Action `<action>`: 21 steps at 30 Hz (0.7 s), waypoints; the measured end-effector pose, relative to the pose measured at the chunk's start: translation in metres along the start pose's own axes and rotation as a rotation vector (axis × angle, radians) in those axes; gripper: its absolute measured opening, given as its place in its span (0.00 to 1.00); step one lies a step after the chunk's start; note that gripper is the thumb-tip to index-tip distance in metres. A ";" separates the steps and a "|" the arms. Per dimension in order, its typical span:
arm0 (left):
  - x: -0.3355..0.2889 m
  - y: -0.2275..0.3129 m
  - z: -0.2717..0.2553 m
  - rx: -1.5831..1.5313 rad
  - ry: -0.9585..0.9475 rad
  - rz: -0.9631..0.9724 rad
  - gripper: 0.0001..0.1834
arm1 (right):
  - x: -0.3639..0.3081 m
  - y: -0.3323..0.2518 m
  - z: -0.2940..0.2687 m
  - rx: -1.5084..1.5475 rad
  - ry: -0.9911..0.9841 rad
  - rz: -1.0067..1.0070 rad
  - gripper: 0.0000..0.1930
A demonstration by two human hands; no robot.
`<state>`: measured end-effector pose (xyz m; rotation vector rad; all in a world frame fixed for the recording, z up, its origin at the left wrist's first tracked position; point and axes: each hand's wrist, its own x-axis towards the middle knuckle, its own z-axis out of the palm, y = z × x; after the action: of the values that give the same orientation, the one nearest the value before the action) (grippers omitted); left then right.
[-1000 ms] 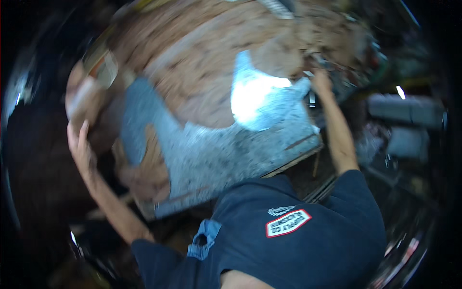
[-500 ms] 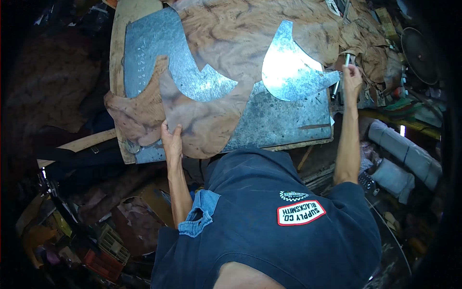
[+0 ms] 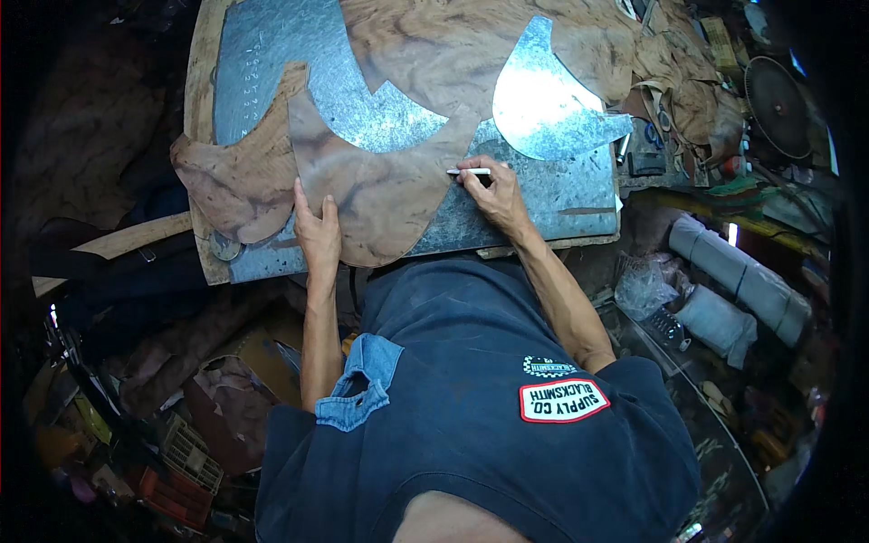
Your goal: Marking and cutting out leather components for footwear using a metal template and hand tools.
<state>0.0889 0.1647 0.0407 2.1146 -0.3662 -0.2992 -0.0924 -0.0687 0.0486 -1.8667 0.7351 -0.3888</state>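
My right hand (image 3: pixel 496 197) is closed round a slim white pen (image 3: pixel 472 171), its dark tip pointing left at the right edge of a curved brown leather piece (image 3: pixel 389 195). My left hand (image 3: pixel 317 231) lies flat with fingers apart on the left part of that piece, near where it meets a second, more orange-brown leather piece (image 3: pixel 243 185). Both pieces rest on a scuffed grey metal sheet (image 3: pixel 552 199). A shiny, curved metal-grey cutout (image 3: pixel 543 95) lies to the right, beyond my right hand.
A large brown hide (image 3: pixel 453 45) covers the far side of the worktable. Several small tools, including blue-handled scissors (image 3: pixel 652 136), sit at its right. A round fan-like disc (image 3: pixel 778 107) stands farther right. Wrapped white rolls (image 3: pixel 738 271) lie lower right; a red crate (image 3: pixel 176 496) lower left.
My right hand has come left from the tools at the table's right side to the leather's edge, pen in its fingers. The left hand's fingers now lie flat on the leather.
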 end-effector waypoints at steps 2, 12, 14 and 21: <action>0.000 0.002 0.000 0.017 -0.025 -0.021 0.34 | 0.001 0.004 0.001 -0.040 -0.002 -0.054 0.08; -0.008 0.011 0.001 0.193 0.109 0.207 0.34 | -0.001 0.002 -0.008 0.251 -0.006 0.181 0.09; -0.014 0.036 0.001 0.407 0.119 0.420 0.33 | 0.000 0.006 -0.005 0.225 -0.012 0.129 0.10; -0.020 0.065 0.075 0.437 -0.323 0.562 0.35 | 0.003 -0.003 -0.003 0.038 -0.093 0.048 0.10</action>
<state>0.0349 0.0804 0.0574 2.2673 -1.2845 -0.2397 -0.0908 -0.0727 0.0523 -1.8150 0.7035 -0.2812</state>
